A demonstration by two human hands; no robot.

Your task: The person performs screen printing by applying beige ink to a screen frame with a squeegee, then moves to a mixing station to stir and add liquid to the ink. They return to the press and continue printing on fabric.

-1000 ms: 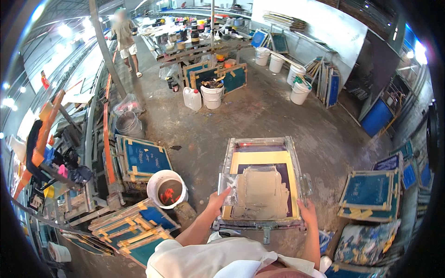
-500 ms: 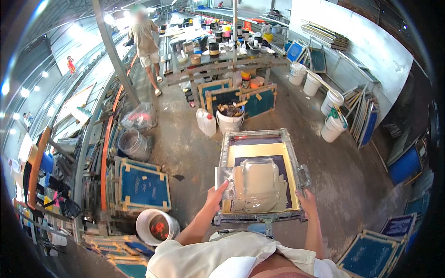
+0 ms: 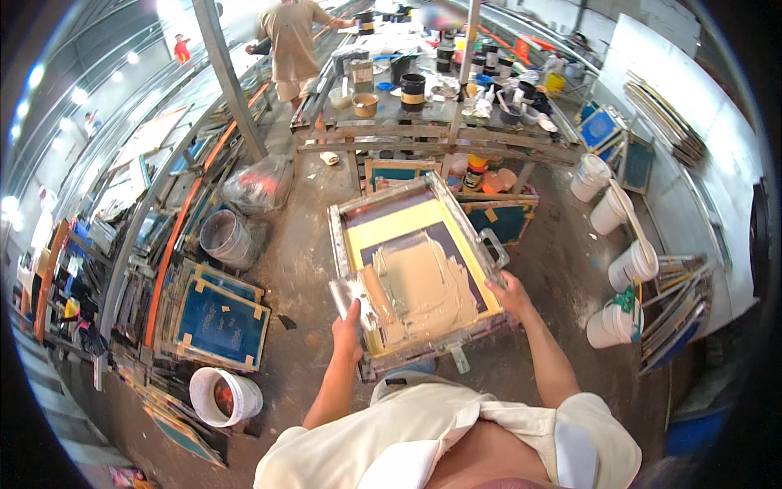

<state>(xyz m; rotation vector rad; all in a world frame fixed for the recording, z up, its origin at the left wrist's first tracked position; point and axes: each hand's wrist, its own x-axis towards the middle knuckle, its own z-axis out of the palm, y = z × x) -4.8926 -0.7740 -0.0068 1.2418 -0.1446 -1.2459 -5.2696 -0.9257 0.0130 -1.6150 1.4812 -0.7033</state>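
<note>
Nearest the body, the bare left hand (image 3: pixel 348 332) is at the left rail of a rectangular grey-railed screen frame (image 3: pixel 342 232), near its near left corner. Its thumb presses on a clear, white-smeared flat plate (image 3: pixel 356 303) that overlaps that rail. The other fingers are hidden below, so I cannot tell how far they wrap; the grip looks like a close pinch on plate and rail together.

The bare right hand (image 3: pixel 510 296) clasps the right rail towards the near right corner, fingers curled in around it with little gap.

The frame is held up in front of the torso, tilted slightly, above the brown floor (image 3: pixel 305 273). The rails look stiff and the whole thing probably moderately heavy, bulky rather than fragile. The dark mesh inside, bordered by yellow strips, is likely the delicate part. Thick beige paste (image 3: pixel 428 285) covers its near half and looks soft and slick, so a steep tilt could make it slide. The side rails, where they are dry, seem the best hold; smeared spots may slip.

Farther off stands a cluttered table (image 3: pixel 389 104), beyond the frame's far edge.
</note>
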